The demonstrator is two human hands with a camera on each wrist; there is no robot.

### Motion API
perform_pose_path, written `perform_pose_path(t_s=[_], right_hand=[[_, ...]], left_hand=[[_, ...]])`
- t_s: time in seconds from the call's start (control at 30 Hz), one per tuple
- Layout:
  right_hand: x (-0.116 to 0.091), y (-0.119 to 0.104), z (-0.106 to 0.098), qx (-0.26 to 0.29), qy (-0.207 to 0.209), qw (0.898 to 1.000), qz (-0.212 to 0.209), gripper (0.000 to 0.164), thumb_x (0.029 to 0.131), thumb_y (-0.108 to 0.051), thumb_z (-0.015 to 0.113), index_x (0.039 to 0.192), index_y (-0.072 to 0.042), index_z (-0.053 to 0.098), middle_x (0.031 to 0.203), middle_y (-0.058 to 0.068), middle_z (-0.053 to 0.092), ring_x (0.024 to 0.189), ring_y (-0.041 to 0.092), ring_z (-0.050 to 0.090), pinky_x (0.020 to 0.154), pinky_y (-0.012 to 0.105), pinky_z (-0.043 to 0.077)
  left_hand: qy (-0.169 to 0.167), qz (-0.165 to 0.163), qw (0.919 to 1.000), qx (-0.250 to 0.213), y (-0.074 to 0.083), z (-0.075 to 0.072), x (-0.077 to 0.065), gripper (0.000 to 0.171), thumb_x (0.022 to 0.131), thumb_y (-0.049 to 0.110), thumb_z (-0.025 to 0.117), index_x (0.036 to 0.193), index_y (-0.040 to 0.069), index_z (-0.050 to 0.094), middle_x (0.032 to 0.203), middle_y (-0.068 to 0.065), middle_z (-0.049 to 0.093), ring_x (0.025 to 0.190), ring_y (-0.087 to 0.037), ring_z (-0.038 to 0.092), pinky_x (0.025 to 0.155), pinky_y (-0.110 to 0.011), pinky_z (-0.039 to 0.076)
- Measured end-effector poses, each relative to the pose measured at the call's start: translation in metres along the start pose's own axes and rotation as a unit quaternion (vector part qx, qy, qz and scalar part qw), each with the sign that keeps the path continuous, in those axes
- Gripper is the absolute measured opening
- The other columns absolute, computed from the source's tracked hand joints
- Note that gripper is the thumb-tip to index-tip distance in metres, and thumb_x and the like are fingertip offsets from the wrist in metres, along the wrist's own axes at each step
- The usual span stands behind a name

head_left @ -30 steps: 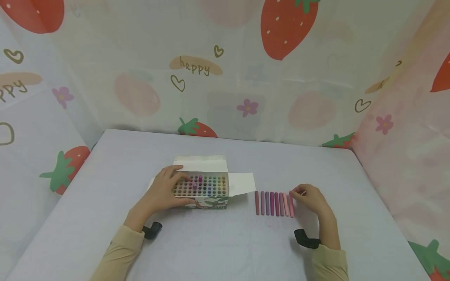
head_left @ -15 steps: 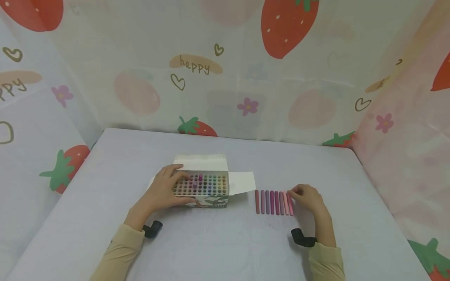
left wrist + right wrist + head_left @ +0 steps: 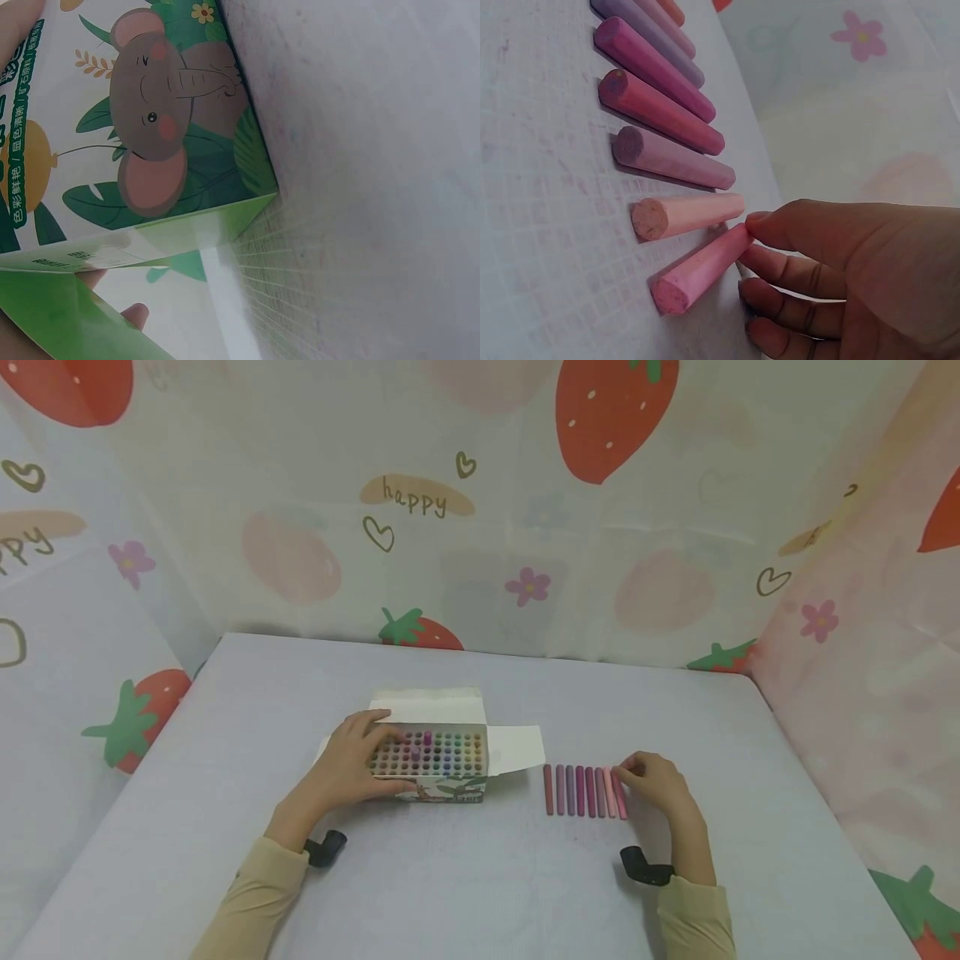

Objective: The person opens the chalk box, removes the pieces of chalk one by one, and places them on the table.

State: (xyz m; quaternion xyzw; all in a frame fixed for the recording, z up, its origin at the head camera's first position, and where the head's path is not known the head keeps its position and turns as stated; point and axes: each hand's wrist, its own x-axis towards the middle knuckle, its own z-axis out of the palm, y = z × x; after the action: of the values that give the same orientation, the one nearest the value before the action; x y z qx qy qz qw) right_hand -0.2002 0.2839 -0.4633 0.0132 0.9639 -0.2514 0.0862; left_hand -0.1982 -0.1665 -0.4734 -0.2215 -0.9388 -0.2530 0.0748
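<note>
My left hand (image 3: 347, 768) grips the left side of an opened white box (image 3: 150, 135) printed with an elephant, thumb along its front, fingers over its top. Inside is a grid of colored chalk ends, two of them purple and standing higher. My right hand (image 3: 877, 262) pinches the far end of a pink chalk stick (image 3: 705, 270) between thumb and forefinger. That stick lies slanted at the right end of a row, its tip close to a pale pink stick (image 3: 690, 216). Further left in the row are several purple, mauve and reddish-brown sticks (image 3: 580, 792).
The box's back flap (image 3: 427, 705) and right flap (image 3: 516, 750) stand folded out, the right one reaching near the row. A white cloth (image 3: 480, 877) covers the table. Behind it hangs a strawberry-print curtain (image 3: 300, 460).
My right hand has shifted slightly left, tilting the pink chalk stick's far end toward the pale pink one. My left hand stays on the box.
</note>
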Motion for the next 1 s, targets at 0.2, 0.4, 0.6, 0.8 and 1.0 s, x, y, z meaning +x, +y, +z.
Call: perform_pose_path(t_s=[0.2,0.4,0.6,0.8,1.0], right_hand=[[0.001,0.000,0.001,0.002,0.009,1.000,-0.002,0.026,0.088,-0.025,0.059,0.096,0.000,0.060,0.091,0.014,0.061,0.084,0.025,0.055,0.073,0.042,0.047],[0.001,-0.001,0.001,-0.003,0.014,1.000,-0.005,0.024,0.088,-0.024,0.058,0.096,-0.001,0.059,0.091,0.014,0.062,0.083,0.025,0.055,0.072,0.043,0.046],[0.000,-0.005,-0.002,-0.005,0.029,0.999,-0.011,0.023,0.090,-0.023,0.056,0.097,-0.002,0.059,0.091,0.014,0.062,0.081,0.025,0.056,0.069,0.042,0.044],[0.001,-0.009,-0.004,-0.010,0.070,0.997,-0.040,0.024,0.091,-0.025,0.055,0.101,-0.003,0.061,0.094,0.013,0.061,0.080,0.023,0.056,0.064,0.036,0.041],[-0.001,-0.019,-0.005,-0.003,0.127,0.989,-0.081,0.022,0.091,-0.022,0.055,0.101,-0.004,0.062,0.094,0.013,0.060,0.081,0.025,0.058,0.067,0.041,0.043]], left_hand=[[-0.001,-0.005,1.0000,0.000,0.000,0.000,0.000,0.066,0.062,0.067,0.071,0.110,0.024,0.057,0.140,-0.013,0.035,0.131,-0.036,0.028,0.104,-0.059,0.026],[-0.004,-0.006,1.0000,0.000,-0.001,0.001,0.000,0.065,0.063,0.066,0.071,0.111,0.024,0.056,0.141,-0.012,0.035,0.132,-0.036,0.027,0.104,-0.060,0.026],[-0.001,-0.002,1.0000,0.000,0.000,0.001,0.000,0.064,0.063,0.065,0.072,0.111,0.025,0.056,0.141,-0.012,0.035,0.132,-0.036,0.027,0.104,-0.059,0.025],[-0.002,-0.003,1.0000,0.001,-0.001,0.001,0.001,0.065,0.064,0.066,0.071,0.111,0.024,0.056,0.141,-0.013,0.035,0.132,-0.036,0.027,0.105,-0.059,0.025],[-0.003,-0.006,1.0000,0.001,-0.002,0.002,0.000,0.067,0.063,0.069,0.069,0.112,0.025,0.056,0.142,-0.012,0.034,0.132,-0.036,0.027,0.104,-0.060,0.025]])
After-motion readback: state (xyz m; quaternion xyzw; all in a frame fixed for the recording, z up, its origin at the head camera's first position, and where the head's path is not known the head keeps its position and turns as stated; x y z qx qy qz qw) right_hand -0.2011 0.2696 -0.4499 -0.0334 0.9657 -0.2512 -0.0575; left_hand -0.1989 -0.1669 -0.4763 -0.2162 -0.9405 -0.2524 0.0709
